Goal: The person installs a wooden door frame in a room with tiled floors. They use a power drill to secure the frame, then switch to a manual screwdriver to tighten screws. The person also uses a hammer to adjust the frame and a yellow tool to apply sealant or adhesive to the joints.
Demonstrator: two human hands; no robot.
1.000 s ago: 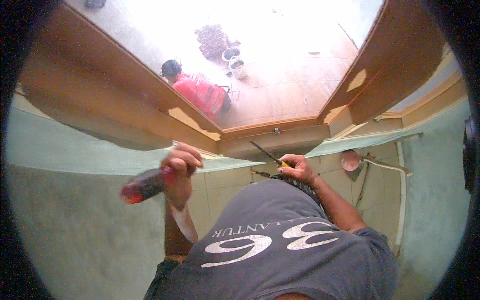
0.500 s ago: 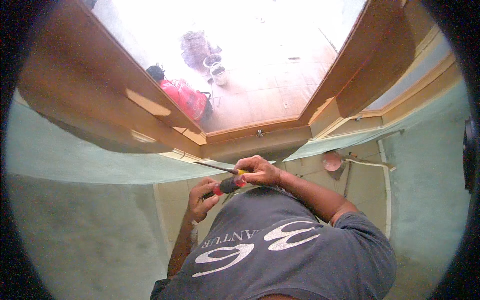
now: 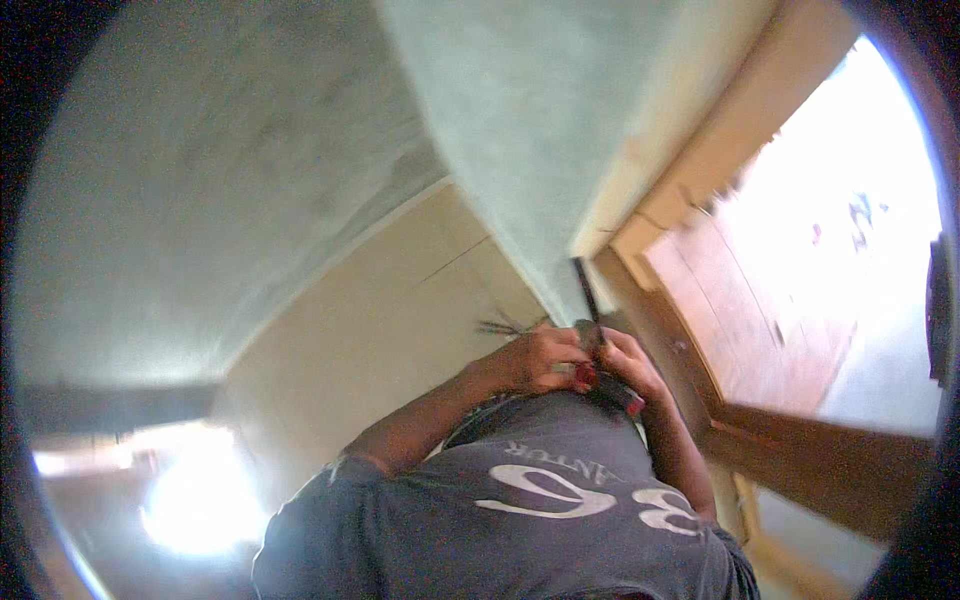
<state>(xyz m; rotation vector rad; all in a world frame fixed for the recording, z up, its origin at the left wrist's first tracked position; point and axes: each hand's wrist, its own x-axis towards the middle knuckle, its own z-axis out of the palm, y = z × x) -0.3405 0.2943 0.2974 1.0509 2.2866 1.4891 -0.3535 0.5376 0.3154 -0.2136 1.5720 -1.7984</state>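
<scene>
Both of my hands are together in front of my chest, blurred by motion. My left hand (image 3: pixel 548 360) is closed, its fingers around one red end of a red-and-black handle (image 3: pixel 620 396). That handle runs below my right hand (image 3: pixel 632 362), with its other red end showing near the right wrist. My right hand is closed too, pinching a screwdriver with a long dark shaft (image 3: pixel 586 287) that points up and away from me. The fingers hide where the shaft meets its handle.
A brown wooden frame (image 3: pixel 660 325) surrounds a bright opening at the right. Pale green walls (image 3: pixel 520 110) meet ahead, above a beige tiled floor (image 3: pixel 370 290). Thin dark items (image 3: pixel 500 325) lie beyond my left hand. A bright light shows at the lower left.
My view has swung left, so the framed opening now sits at the right. My hands have come closer together, and the shaft that pointed left now points up.
</scene>
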